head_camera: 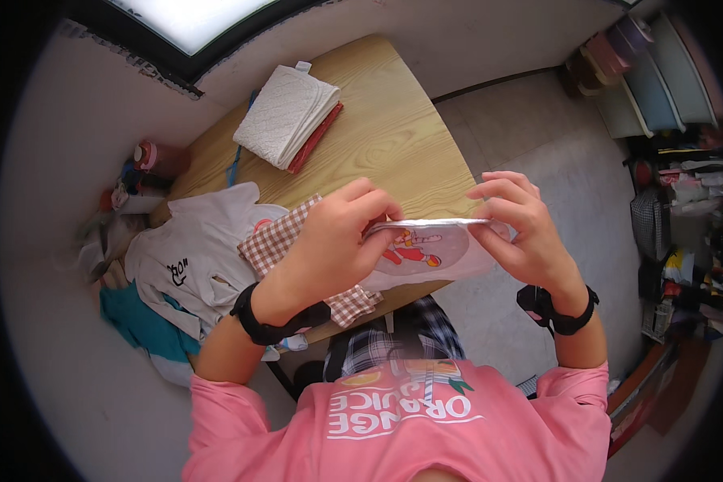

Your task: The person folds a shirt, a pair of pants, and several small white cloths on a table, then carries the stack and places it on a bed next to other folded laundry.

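Observation:
A thin, pale item with a colourful cartoon print [422,253] is held up in front of me over the table's near edge. The picture does not settle whether it is cloth or a soft pouch. My left hand [349,232] pinches its top edge at the left between thumb and fingers. At the right end of that edge, my right hand [518,226] pinches it with the thumb and a finger, its other fingers raised. Beneath my left forearm lies a brown-and-white checked cloth [283,232], partly hidden by the arm.
On the wooden table [391,132], a folded white quilted cloth [289,114] rests on something red [316,138]. A light long-sleeved shirt [193,253] and a teal garment [138,316] spread over the left edge. Behind them stands a pinkish bottle [159,158]. Cluttered shelves [687,229] line the right side.

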Demonstrator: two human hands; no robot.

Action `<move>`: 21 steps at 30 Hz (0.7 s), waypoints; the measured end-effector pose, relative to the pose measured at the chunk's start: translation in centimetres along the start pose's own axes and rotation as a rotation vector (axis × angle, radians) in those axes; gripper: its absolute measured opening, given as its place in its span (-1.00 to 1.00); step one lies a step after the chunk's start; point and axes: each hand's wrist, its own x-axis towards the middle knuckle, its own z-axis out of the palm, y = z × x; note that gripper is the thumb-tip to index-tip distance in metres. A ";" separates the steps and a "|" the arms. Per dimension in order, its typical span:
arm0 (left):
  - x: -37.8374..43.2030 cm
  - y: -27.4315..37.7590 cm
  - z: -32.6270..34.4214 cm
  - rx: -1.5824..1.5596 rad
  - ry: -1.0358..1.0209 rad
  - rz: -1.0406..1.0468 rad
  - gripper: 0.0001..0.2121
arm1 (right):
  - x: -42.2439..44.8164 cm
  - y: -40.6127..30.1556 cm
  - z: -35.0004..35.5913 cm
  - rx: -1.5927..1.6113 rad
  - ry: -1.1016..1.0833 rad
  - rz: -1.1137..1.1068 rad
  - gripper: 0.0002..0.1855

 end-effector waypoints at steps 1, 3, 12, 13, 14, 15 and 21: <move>1.4 -1.5 0.5 -0.008 -0.016 -0.010 -0.88 | 0.6 2.0 0.7 0.109 -0.064 0.032 -0.94; 3.9 -5.3 1.6 0.078 0.022 -0.062 -0.88 | 2.8 3.9 1.9 0.285 -0.142 0.391 -0.91; 11.7 -13.6 5.6 0.494 0.261 0.175 -0.91 | 7.3 14.6 7.2 0.316 0.035 0.389 -0.79; 11.5 -13.8 5.7 0.494 0.254 0.168 -0.91 | 7.0 14.7 7.5 0.322 0.030 0.395 -0.79; 11.0 -13.8 5.9 0.523 0.249 0.200 -0.89 | 6.5 14.5 7.9 0.334 0.066 0.319 -0.79; 10.9 -13.7 6.2 0.546 0.244 0.241 -0.88 | 6.1 14.7 7.7 0.338 0.108 0.247 -0.79; 3.8 -12.8 9.2 0.520 0.074 0.279 -0.86 | -0.8 13.6 8.9 0.035 0.126 -0.049 -0.74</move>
